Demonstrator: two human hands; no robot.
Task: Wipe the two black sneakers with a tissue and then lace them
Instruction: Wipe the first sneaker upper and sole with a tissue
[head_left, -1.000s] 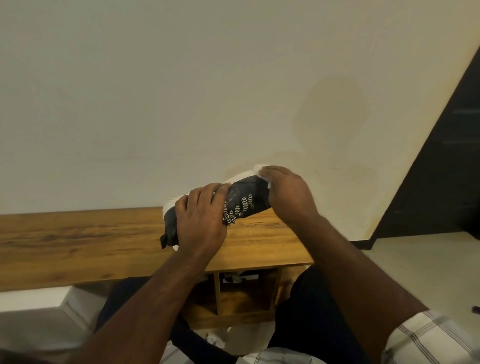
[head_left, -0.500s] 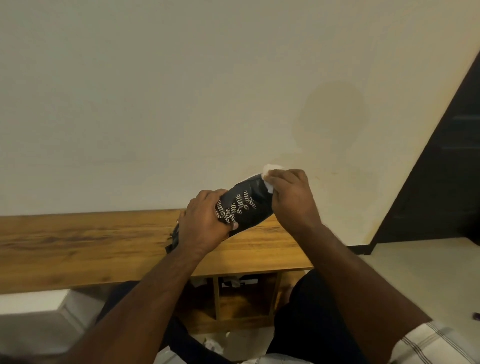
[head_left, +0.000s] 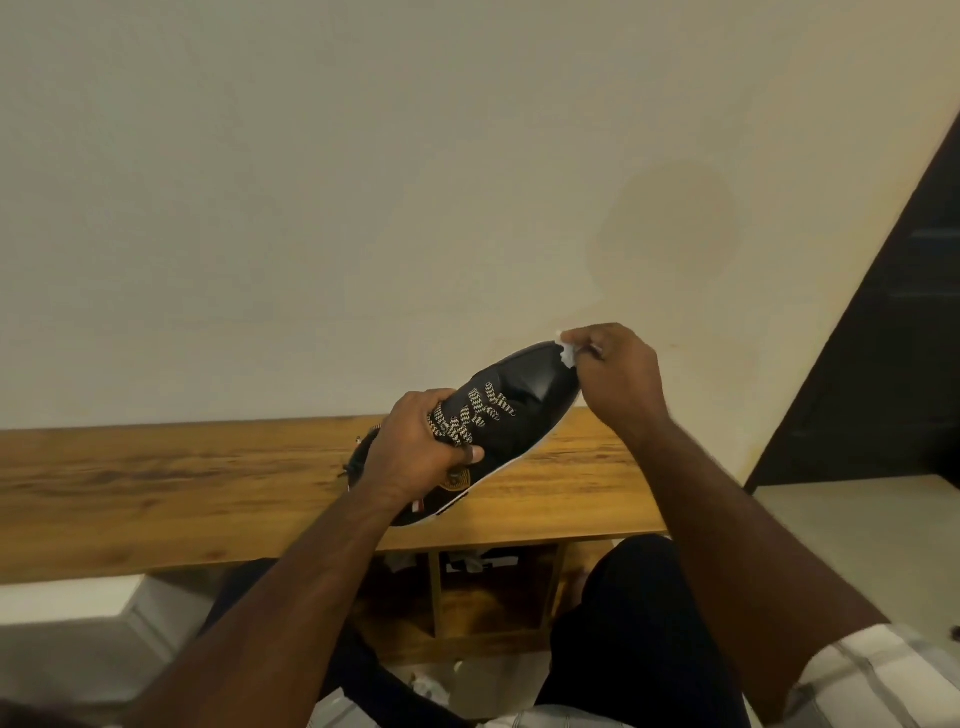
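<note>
Head view shows the black sneaker (head_left: 511, 415) held up in the air over the wooden table (head_left: 171, 499), not touching it. A second ago the shoe lay lower and flatter, with more of its white sole showing. Now it is tipped up, toe high by the wall (head_left: 363, 208), and its top and zigzag laces (head_left: 470, 418) face the person.

Fingers of the left hand (head_left: 421, 452) are curled round the middle of the shoe, with the thumb on the laces. The right hand (head_left: 618, 374) pinches a small white tissue (head_left: 569, 354) and presses it on the toe tip. That hand went up along with the toe.

I think the wiping is not done yet, and the turn lets the tissue reach the shiny toe cap. This shoe already has laces in it. The other sneaker is not clearly in sight, so lots of the job may be left.

Under the table is an open wooden cubby (head_left: 488, 597). White and dark things sit at its top, too dim to name. Little white crumpled bits (head_left: 428, 688) lie on the floor (head_left: 857, 545) below
</note>
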